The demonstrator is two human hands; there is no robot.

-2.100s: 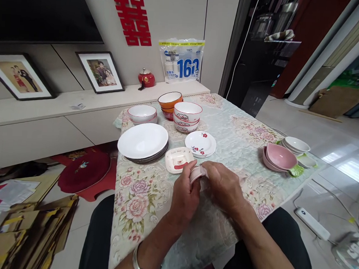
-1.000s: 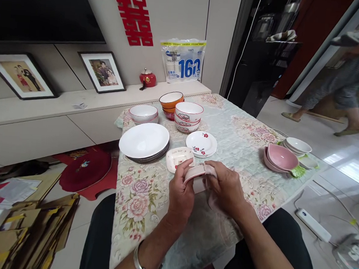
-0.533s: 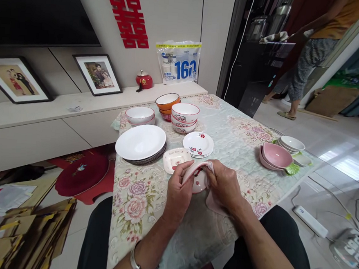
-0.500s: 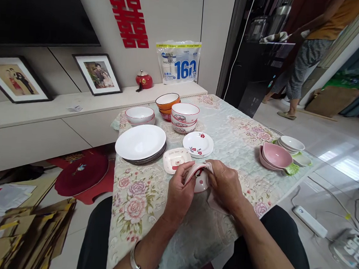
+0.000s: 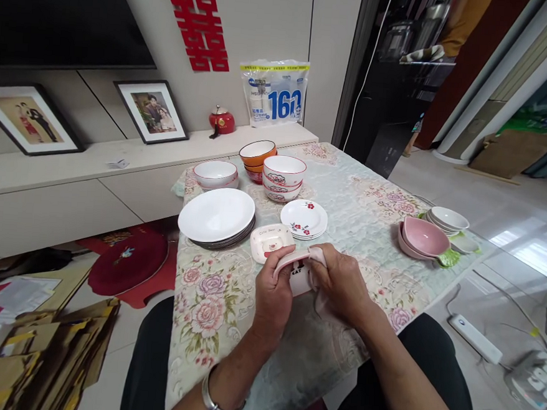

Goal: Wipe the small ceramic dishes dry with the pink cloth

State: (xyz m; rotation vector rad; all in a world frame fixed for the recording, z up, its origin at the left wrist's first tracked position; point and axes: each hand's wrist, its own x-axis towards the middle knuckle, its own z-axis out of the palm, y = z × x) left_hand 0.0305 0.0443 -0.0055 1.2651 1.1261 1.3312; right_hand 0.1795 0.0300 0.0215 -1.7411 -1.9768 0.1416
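Observation:
My left hand [image 5: 274, 292] grips the left rim of a small white dish [image 5: 300, 283] with a pink edge and dark lettering, tilted up over the near part of the table. My right hand [image 5: 341, 278] is closed on a pale pink cloth [image 5: 326, 305], folded over the dish's rim on the right. Fingers and cloth hide much of the dish. Just beyond lies a squarish bear dish [image 5: 266, 237], flat on the table. Behind it are a stack of small flowered plates [image 5: 304, 216] and a stack of large white plates [image 5: 216, 215].
Red-rimmed white bowls [image 5: 284, 168], orange bowls [image 5: 258, 149] and wide white bowls [image 5: 216, 173] stand at the back of the clothed table [image 5: 216, 351]. Pink bowls [image 5: 425, 235] and small white bowls [image 5: 449, 217] sit near the right edge. A person [image 5: 467, 22] is partly visible behind the dark cabinet.
The dish has been turned and tilted between my hands, and its lettering now shows. The cloth stays on its rim. The other person crossed from the right toward the dark cabinet.

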